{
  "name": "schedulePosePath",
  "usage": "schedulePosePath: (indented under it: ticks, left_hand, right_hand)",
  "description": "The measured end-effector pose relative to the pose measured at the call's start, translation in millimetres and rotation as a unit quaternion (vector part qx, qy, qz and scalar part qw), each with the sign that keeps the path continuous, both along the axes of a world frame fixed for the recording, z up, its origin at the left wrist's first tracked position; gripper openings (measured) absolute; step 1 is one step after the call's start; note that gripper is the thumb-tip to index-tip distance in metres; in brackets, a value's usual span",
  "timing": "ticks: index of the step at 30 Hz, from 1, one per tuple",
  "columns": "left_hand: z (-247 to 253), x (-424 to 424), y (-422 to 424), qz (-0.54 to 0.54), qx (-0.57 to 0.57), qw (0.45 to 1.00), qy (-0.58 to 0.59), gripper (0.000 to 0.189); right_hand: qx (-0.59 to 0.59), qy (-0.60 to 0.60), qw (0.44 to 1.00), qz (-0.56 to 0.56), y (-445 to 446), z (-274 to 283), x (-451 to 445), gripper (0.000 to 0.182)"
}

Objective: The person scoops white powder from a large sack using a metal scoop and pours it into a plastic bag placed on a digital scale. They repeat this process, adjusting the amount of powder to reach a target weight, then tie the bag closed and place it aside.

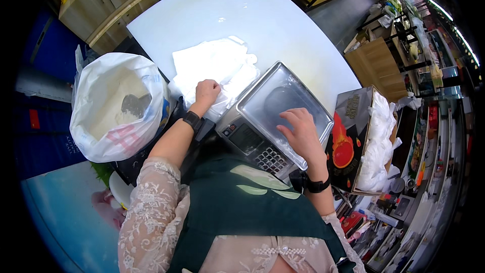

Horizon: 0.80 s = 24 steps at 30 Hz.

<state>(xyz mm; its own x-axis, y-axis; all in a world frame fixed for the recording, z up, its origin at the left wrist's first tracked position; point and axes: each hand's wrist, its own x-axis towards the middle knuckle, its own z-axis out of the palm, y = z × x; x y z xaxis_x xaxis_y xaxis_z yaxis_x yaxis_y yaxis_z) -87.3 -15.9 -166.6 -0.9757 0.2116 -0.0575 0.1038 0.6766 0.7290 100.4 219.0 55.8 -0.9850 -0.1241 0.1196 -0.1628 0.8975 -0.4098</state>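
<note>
My left hand (207, 94) rests with curled fingers on a stack of thin white plastic bags (212, 62). Its fingertips are hidden, so whether they pinch a bag does not show. Over the near right part of a metal pan (295, 93) hovers my right hand (301, 131), fingers bent and apart, holding nothing. That pan sits on a digital weighing scale (246, 140), whose display and keypad face me, with white powder traces on them. Left of the bags stands an open white sack (81, 121) of pale flour-like powder (108, 98), with a metal scoop (135, 105) partly sunk in it.
The bags and scale lie on a white table (273, 26). Close to the scale's right is a black cardboard box (344, 136) packed with white plastic (379, 140). Shelves of goods (420, 197) run along the right. Wooden cabinets (106, 0) stand at the far left.
</note>
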Motion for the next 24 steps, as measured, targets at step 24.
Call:
schedulePosePath:
  ticks: [24]
  left_hand:
    - [150,73,18,-0.096,0.344,0.929,0.098,0.034]
  right_hand:
    - [-0.654,-0.052,0.726,-0.208,-34,-74,-56,0.019]
